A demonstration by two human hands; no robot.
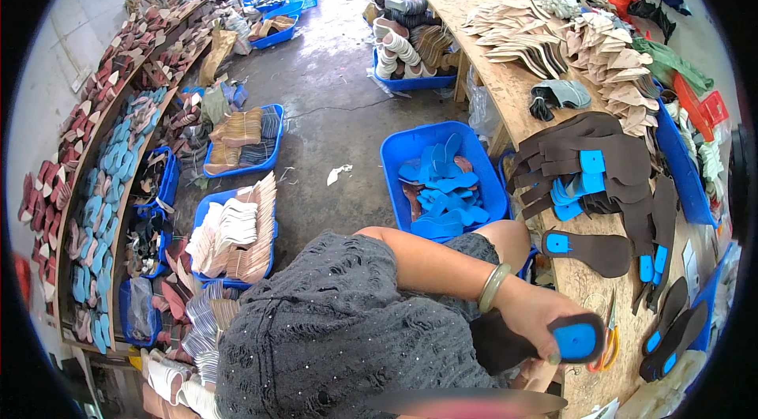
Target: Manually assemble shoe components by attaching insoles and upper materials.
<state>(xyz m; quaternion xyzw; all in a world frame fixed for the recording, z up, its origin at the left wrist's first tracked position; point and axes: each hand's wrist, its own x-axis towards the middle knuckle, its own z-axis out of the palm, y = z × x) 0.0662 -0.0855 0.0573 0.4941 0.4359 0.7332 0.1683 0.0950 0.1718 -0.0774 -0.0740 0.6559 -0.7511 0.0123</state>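
Note:
My left hand (537, 312), with a pale green bangle at the wrist, grips a dark brown insole (499, 344) that has a bright blue pad at one end. The fingers press along the insole's edge beside the pad. Just below it, my right hand (538, 374) shows only in part, close against the insole; its fingers are mostly hidden. Orange-handled scissors (609, 344) lie on the wooden table (580, 281) beside the held insole. Another brown insole with a blue pad (588, 253) lies flat farther up the table, below a heap of dark insoles (588, 158).
Pale insole pieces (521, 32) are piled at the table's far end. A blue crate (387, 150) of blue pieces stands on the floor beside the table. More crates and bundles line the left, by a shelf rack (118, 158). More dark insoles (679, 332) lie at right.

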